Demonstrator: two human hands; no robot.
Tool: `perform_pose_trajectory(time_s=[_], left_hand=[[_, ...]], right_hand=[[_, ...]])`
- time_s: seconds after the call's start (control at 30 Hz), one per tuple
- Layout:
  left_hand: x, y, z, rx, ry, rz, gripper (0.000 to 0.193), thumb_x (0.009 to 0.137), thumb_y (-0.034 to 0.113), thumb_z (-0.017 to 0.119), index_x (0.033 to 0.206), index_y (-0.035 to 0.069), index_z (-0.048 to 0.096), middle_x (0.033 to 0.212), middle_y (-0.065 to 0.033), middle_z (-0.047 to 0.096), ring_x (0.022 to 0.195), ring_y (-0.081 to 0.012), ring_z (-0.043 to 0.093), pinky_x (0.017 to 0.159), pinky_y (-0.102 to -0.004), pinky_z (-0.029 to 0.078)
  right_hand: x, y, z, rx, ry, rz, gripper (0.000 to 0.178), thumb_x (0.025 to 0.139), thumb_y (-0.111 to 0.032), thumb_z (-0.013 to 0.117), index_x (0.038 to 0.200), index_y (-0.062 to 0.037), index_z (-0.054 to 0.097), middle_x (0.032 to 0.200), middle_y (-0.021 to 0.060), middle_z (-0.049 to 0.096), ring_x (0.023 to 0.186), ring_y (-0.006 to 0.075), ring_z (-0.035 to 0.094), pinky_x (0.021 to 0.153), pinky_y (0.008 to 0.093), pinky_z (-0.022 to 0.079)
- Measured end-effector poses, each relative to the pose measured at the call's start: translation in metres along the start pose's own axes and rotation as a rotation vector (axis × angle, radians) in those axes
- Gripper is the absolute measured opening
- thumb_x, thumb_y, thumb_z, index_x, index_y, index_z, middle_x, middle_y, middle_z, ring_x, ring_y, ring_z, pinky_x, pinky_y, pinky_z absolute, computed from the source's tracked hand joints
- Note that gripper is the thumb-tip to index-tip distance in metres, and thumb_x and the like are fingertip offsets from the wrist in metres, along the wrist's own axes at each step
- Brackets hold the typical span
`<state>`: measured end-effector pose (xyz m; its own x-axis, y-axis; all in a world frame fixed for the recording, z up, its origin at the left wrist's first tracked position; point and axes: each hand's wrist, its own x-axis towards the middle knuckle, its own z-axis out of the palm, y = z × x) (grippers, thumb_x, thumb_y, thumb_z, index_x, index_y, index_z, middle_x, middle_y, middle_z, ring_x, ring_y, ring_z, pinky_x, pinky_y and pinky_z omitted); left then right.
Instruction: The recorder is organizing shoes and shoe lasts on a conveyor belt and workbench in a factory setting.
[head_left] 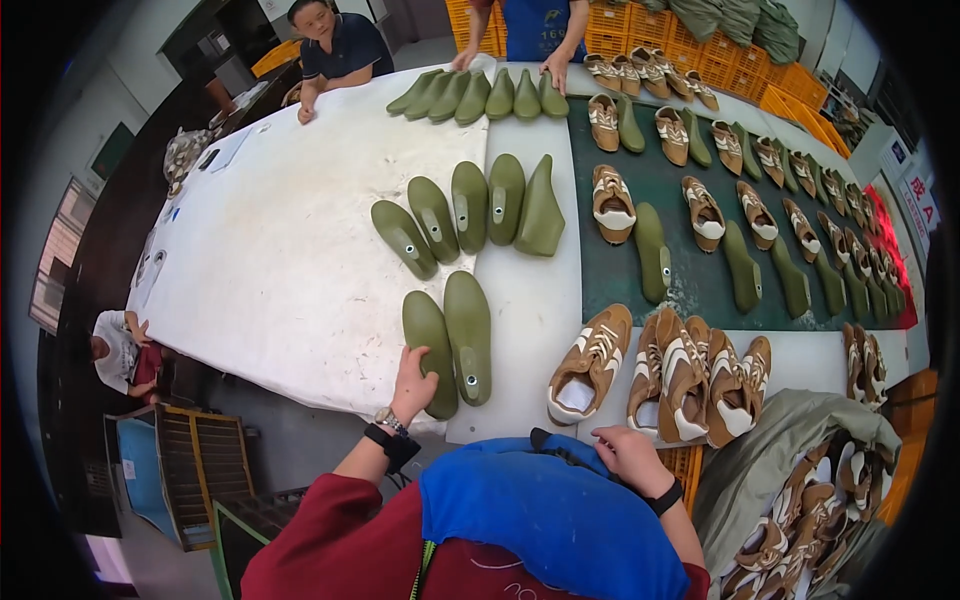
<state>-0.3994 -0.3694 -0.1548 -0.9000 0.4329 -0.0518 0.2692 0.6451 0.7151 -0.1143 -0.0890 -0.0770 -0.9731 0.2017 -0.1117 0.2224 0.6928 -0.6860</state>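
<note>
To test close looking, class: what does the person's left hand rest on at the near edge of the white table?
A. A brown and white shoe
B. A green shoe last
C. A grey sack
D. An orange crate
B: the left hand lies on the nearer of two green shoe lasts set side by side, while the brown and white shoes sit further to the right.

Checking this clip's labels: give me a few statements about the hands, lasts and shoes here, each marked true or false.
1. The left hand touches a green shoe last. True.
2. The right hand grips a shoe. False: it rests on a blue bag and holds no shoe.
3. Two green lasts lie side by side nearest the person. True.
4. The tan shoes stand left of those lasts. False: they stand to the right.
5. The dark green mat holds only shoes. False: it holds shoes and lasts.
</note>
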Motion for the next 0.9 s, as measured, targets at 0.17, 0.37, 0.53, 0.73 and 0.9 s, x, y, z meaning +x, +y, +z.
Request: perform_pose_trajectory(time_s=[0.17,0.37,0.53,0.73,0.9], left_hand=[[-0.007,0.032,0.013,0.023,0.065,-0.056,0.038,0.075,0.017,0.067,0.108,0.002,0.055,0.122,-0.0273,0.044,0.116,-0.0428,0.043,0.097,-0.0412,0.039],[-0.013,0.05,0.04,0.011,-0.022,0.115,0.037,0.076,0.019,0.068,0.109,0.008,0.054,0.128,-0.032,0.038,0.127,-0.0476,0.03,0.102,-0.0437,0.034],[0.002,0.075,0.066,0.068,-0.092,0.209,0.046,0.079,0.024,0.067,0.113,0.0,0.049,0.132,-0.0385,0.028,0.121,-0.0519,0.032,0.101,-0.0459,0.033],[0.008,0.134,0.071,0.303,-0.122,0.691,0.062,0.076,0.03,0.069,0.128,0.008,0.046,0.135,-0.0229,0.037,0.125,-0.0455,0.031,0.101,-0.0512,0.03],[0.001,0.167,0.094,0.323,-0.727,1.047,0.064,0.071,0.031,0.074,0.125,0.009,0.048,0.127,-0.0178,0.047,0.125,-0.035,0.037,0.101,-0.0472,0.033]], right_hand=[[0.013,-0.001,0.005,-0.004,-0.043,-0.098,0.019,0.082,-0.015,0.058,0.096,-0.0046,0.064,0.087,0.0161,0.064,0.079,0.0346,0.062,0.071,0.0402,0.05],[0.011,0.002,0.001,0.018,-0.026,-0.117,0.018,0.083,-0.016,0.057,0.096,-0.005,0.063,0.087,0.0164,0.064,0.078,0.035,0.061,0.07,0.0411,0.05],[0.001,0.007,0.0,-0.001,0.03,-0.108,0.019,0.084,-0.016,0.056,0.098,-0.0043,0.063,0.088,0.0162,0.064,0.082,0.0347,0.061,0.072,0.0418,0.049],[-0.021,0.016,-0.002,-0.036,0.105,-0.009,0.018,0.083,-0.016,0.057,0.094,-0.0032,0.063,0.09,0.0143,0.062,0.081,0.0339,0.061,0.071,0.041,0.05],[-0.041,0.016,-0.016,-0.018,0.301,0.116,0.016,0.082,-0.015,0.058,0.093,-0.0039,0.063,0.09,0.0129,0.062,0.079,0.0326,0.061,0.068,0.0407,0.05]])
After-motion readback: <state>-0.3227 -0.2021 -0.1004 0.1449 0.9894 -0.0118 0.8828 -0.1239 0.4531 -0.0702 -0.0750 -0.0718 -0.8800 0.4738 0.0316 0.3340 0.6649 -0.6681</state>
